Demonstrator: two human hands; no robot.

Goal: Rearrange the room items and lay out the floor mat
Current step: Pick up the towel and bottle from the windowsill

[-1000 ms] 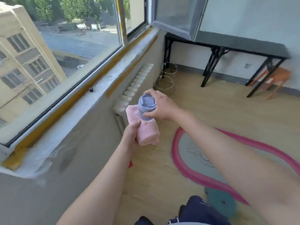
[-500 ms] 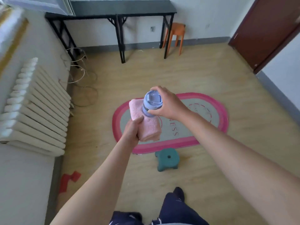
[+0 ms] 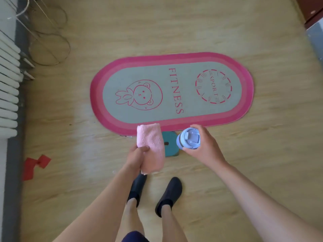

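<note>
An oval floor mat [image 3: 172, 92] with a pink border, a grey middle, a bear drawing and the words FITNESS and SPORT lies flat on the wooden floor in front of me. My left hand [image 3: 135, 157] grips a folded pink towel [image 3: 151, 145]. My right hand [image 3: 203, 146] holds a light blue lidded bottle [image 3: 188, 138] upright, seen from above. Both hands hover over the mat's near edge. A small teal stool [image 3: 170, 145] stands on the floor between the hands, partly hidden by the towel and bottle.
A white radiator [image 3: 8, 88] lines the left wall, with wire hoops [image 3: 49, 48] on the floor beside it. A red scrap [image 3: 35, 165] lies at the lower left. My feet in dark shoes [image 3: 168, 194] stand just behind the stool. A dark door corner [image 3: 312, 11] shows top right.
I have turned from the window toward the room and now look straight down. The mat fills the view, and my hands have drawn apart, towel left and bottle right.
</note>
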